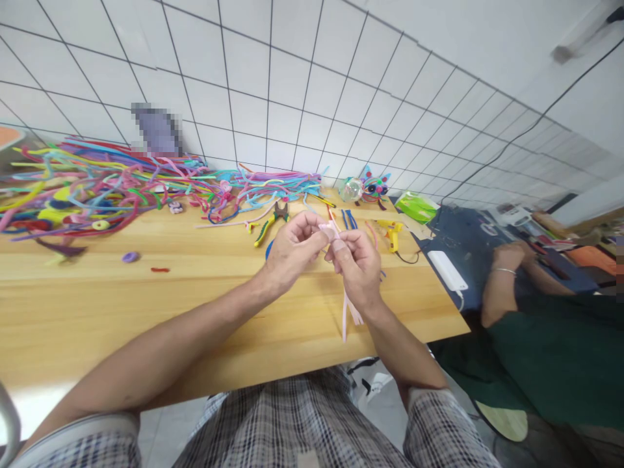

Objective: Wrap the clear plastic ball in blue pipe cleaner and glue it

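Observation:
My left hand (298,244) and my right hand (358,263) meet above the middle of the table, both closed on a bundle of pale pink pipe cleaners (330,230). The upper end shows between my fingertips, where the strands lie side by side. Loose pale pink ends (346,317) hang below my right hand towards the table. Just beyond my left hand lie yellow-and-green pliers (266,229). Dark blue pipe cleaner pieces (349,220) rest behind my right hand, close to a yellow glue gun (392,235).
Piles of coloured pipe cleaners (97,185) cover the table's back left. A purple ring (130,257) and a short red piece (160,270) lie on the wooden table (205,286). A decorated figure (374,186) stands by the wall. A co-worker's arm (502,286) is at the right, beyond a white power strip (447,270).

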### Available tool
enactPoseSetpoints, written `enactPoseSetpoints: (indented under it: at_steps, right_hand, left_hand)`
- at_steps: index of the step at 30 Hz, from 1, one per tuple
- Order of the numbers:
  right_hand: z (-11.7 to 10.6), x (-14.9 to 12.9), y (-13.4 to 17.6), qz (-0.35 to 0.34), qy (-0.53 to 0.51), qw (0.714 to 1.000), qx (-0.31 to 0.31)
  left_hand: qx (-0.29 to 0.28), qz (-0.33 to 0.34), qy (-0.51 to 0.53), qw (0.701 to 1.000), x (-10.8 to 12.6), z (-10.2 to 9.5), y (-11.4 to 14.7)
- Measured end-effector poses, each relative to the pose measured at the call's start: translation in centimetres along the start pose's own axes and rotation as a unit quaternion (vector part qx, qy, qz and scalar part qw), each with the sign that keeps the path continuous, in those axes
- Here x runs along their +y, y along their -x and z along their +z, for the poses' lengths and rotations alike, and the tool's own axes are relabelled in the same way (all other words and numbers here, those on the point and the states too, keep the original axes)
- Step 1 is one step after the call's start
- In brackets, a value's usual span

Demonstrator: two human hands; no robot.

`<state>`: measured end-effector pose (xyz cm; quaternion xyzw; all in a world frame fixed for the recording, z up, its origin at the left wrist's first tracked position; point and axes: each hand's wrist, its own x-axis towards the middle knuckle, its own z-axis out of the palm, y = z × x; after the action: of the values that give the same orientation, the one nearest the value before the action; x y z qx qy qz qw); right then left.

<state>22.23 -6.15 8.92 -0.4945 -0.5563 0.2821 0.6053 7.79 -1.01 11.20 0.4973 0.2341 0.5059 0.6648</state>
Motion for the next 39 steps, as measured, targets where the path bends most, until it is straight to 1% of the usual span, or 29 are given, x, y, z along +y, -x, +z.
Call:
enactPoseSetpoints:
  at_steps: [8, 15, 20, 23, 32, 36, 39]
  right_hand:
    - [0.2, -0.3, -0.2, 0.012, -0.028, 1.000, 0.006]
    - [0.3, -0.5, -0.5, 0.023, -0.047, 0.999, 0.008]
    - [0.1, -0.3, -0.6, 0.033, -0.057, 0.998, 0.009]
    - [0.1, -0.2, -0.6, 0.043, -0.064, 0.997, 0.013]
    - [0.1, 0.1, -0.9, 0.040, -0.084, 0.996, 0.012]
    - [0.1, 0.3, -1.0, 0.034, -0.088, 0.995, 0.011]
    - [0.0, 0.4, -1.0, 0.028, -0.089, 0.996, 0.007]
  left_hand:
    - [0.009, -0.020, -0.007, 1.000, -0.2, -0.1, -0.1]
    - [-0.024, 0.014, -0.021, 0.999, -0.6, -0.5, -0.3]
    - [-0.025, 0.021, -0.053, 0.998, -0.4, -0.7, -0.3]
    - [-0.037, 0.027, -0.055, 0.997, -0.3, -0.7, -0.3]
    - [-0.060, 0.068, -0.082, 0.993, -0.4, -1.0, -0.6]
    - [-0.083, 0.087, -0.070, 0.990, -0.4, -0.9, -0.6]
    - [-0.089, 0.085, -0.053, 0.991, -0.3, -0.6, -0.5]
